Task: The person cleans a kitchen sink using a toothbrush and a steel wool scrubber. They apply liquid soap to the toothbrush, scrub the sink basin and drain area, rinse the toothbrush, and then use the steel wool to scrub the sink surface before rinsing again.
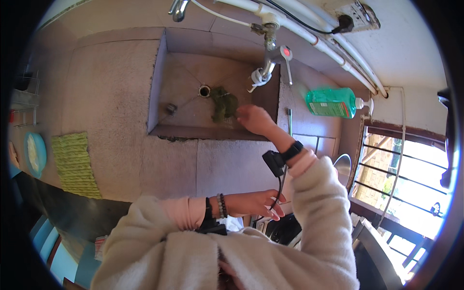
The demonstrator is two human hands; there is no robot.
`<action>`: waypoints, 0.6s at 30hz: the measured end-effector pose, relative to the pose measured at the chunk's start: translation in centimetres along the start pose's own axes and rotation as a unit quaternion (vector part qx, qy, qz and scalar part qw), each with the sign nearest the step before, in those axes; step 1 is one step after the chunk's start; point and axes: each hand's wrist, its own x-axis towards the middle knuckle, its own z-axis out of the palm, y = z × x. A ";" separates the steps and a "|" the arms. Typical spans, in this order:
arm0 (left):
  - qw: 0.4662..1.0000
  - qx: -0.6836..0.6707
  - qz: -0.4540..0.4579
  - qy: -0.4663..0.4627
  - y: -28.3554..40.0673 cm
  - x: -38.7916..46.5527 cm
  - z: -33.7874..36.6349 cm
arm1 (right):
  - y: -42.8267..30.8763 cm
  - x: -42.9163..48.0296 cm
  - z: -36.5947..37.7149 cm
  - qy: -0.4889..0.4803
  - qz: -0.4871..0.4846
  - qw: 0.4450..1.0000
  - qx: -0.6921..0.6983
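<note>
My right hand (pixel 256 119) reaches into a recessed sink (pixel 185 69). Its fingertips meet the edge of a limp, dark green clump (pixel 224 103), which could be greens or a mesh scrubber. Whether the fingers grip it is hidden by the angle. The clump lies on the sink floor just right of the round drain hole (pixel 204 91). My left hand (pixel 259 203) hovers in front of the counter with its fingers apart. A black cable (pixel 278 186) from the device (pixel 274 163) on my right wrist crosses over those fingers.
A metal tap (pixel 268 67) overhangs the sink's right side. A green pump bottle (pixel 331 103) lies right of it, near a thin green-handled item (pixel 289 121). A small dark object (pixel 171 108) sits in the sink. Leftward are a green ribbed cloth (pixel 75 165) and a blue bowl (pixel 35 154).
</note>
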 end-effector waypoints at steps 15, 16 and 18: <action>0.974 -0.110 0.088 0.179 4.4 -8.9 -0.6 | -0.2 16.7 14.0 -0.362 0.087 0.888 -0.269; 0.975 -0.090 0.086 0.183 4.5 -9.7 -0.6 | -1.2 19.0 14.6 -0.413 0.037 0.858 -0.304; 0.968 -0.087 0.125 0.199 4.8 -11.4 -0.8 | -3.4 21.3 16.1 -0.374 -0.012 0.885 -0.275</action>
